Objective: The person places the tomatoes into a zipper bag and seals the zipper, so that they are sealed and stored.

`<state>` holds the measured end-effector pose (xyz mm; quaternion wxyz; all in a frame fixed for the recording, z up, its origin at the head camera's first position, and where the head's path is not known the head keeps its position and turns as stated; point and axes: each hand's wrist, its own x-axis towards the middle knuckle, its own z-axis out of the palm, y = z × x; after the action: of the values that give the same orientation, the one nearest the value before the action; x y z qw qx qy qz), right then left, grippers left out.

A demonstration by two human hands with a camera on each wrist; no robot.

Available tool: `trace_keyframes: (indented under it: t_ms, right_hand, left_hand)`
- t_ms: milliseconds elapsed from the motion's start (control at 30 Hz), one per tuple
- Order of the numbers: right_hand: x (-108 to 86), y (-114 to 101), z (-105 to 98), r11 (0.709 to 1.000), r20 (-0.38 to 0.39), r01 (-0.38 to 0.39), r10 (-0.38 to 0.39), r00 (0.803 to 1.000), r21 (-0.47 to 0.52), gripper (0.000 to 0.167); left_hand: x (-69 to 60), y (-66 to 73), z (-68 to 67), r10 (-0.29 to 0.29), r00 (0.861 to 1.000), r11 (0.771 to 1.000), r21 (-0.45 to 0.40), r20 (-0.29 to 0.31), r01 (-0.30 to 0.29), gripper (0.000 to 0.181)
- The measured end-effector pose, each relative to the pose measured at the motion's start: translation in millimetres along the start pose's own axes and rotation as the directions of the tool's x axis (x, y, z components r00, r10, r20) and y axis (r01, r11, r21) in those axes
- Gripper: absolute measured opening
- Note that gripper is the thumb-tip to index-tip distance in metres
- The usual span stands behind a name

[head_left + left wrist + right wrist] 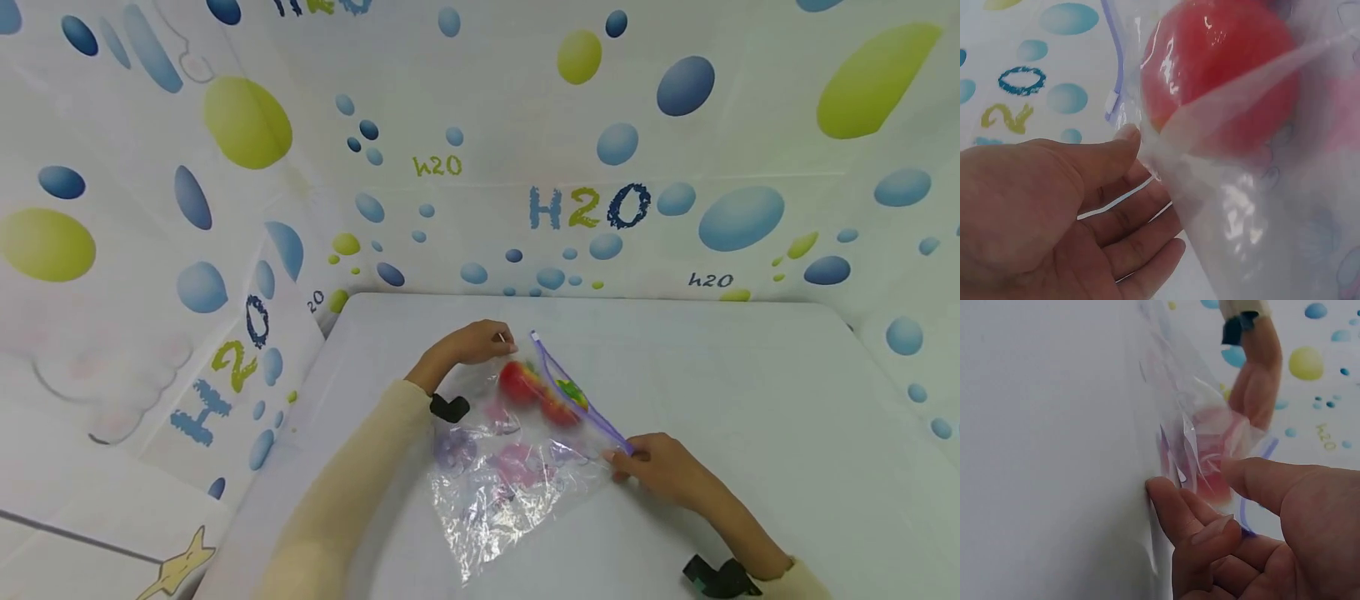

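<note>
Right hand [662,468] grips zip bag [517,467]; left hand [476,342] pinches it.

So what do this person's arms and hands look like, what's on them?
The left hand and right hand wear no gloves. The left sleeve is long and cream; the right sleeve looks alike. A small black device sits at each sleeve's end.

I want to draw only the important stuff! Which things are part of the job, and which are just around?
Part of the job:
- clear zip bag, pinched by the left hand and right hand
- two red fruit-like things, seen through its plastic

Just around:
- white table
- spotted sheet behind it
</note>
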<state>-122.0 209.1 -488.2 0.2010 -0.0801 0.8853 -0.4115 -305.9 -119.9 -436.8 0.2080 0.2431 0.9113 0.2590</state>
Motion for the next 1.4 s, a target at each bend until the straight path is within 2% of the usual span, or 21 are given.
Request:
trace_keyframes:
  t_ms: [167,367,500,633,867,1067,1300,1400]
  right_hand:
    - [7.1,5.1,-9.3,0.999,-0.033,0.002,-0.001,0.999,0.035,0.036]
    - [13.2,7.3,-15.1,0.999,-0.075,-0.022,0.026,0.997,0.049,0.033]
    - [15.3,6.1,-17.8,0.999,-0.111,0.000,0.006,0.994,0.048,0.035]
    - [16.2,3.3,-20.4,0.998,-0.148,0.038,-0.029,0.989,0.057,0.035]
    - [16.1,-1.6,-25.3,0.993,-0.221,0.103,-0.087,0.971,0.061,0.034]
    - [16.2,-4.6,-32.5,0.986,-0.268,0.153,-0.131,0.954,0.063,0.031]
    - [21.5,-8.3,-33.2,0.969,-0.303,0.222,-0.182,0.935,0.104,0.030]
    - [22.5,-10.6,-31.8,0.968,-0.317,0.224,-0.178,0.932,0.115,0.030]
  left_hand:
    - [-15.6,-17.6,2.1,0.020,1.000,0.995,-0.096,-0.003,-0.020,0.025]
    - [-34.9,-32.1,6.0,0.035,0.999,0.979,-0.200,-0.009,-0.036,0.021]
    - [-46.1,-39.8,8.4,0.048,0.998,0.969,-0.241,-0.028,-0.053,0.019]
    - [-57.3,-45.2,11.2,0.065,0.996,0.947,-0.311,-0.056,-0.079,0.017]
    - [-79.9,-47.1,14.8,0.046,0.991,0.904,-0.416,-0.126,-0.094,0.013]
    - [-93.2,-45.6,17.3,0.060,0.976,0.888,-0.434,-0.211,-0.149,0.014]
    - [-101.9,-43.5,20.3,0.041,0.954,0.868,-0.462,-0.297,-0.181,0.013]
    - [-103.9,-41.9,21.7,0.051,0.944,0.871,-0.448,-0.327,-0.202,0.014]
